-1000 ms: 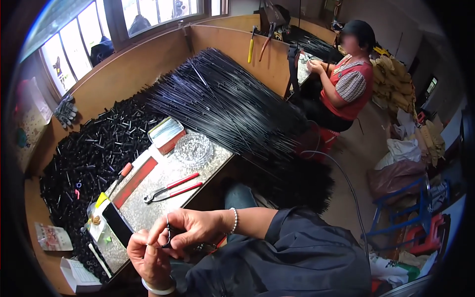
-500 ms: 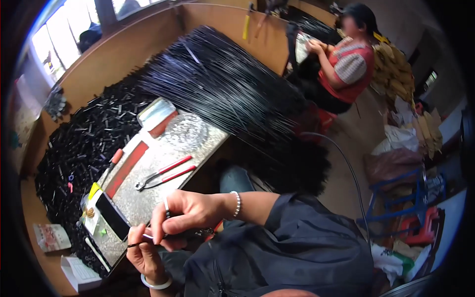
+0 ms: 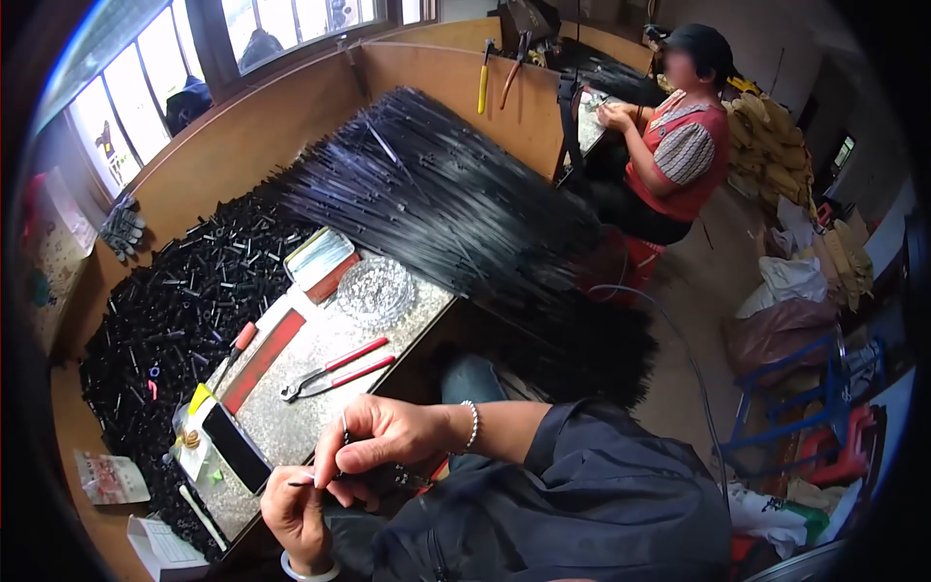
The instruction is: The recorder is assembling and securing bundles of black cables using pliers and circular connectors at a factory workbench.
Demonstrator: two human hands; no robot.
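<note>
My left hand (image 3: pixel 294 514) is closed in a pinch on a thin black piece (image 3: pixel 299 484), short and stick-like, whose end shows at the fingertips. Just right of it, my right hand (image 3: pixel 393 436) has its thumb and fingers pressed together; what they grip is hidden. The fingertips of both hands meet or nearly meet above my lap, off the near edge of the worktop (image 3: pixel 281 427). Beyond the hands lie pincers with red handles (image 3: pixel 347 369), their jaws toward the left. A dark phone-like slab (image 3: pixel 236 448) rests left of my hands.
A heap of short black tubes (image 3: pixel 184 301) covers the left side, and long black rods (image 3: pixel 436 184) stack at the back. A wire coil (image 3: pixel 376 293), an open box (image 3: pixel 320 260) and a red-handled tool (image 3: pixel 240 347) lie on the worktop. A co-worker (image 3: pixel 684 145) sits at far right.
The view has shifted, so the bench sits slightly lower and further right. My hands stay together; the left hand's fingers have turned a little. The pincers have not been moved.
</note>
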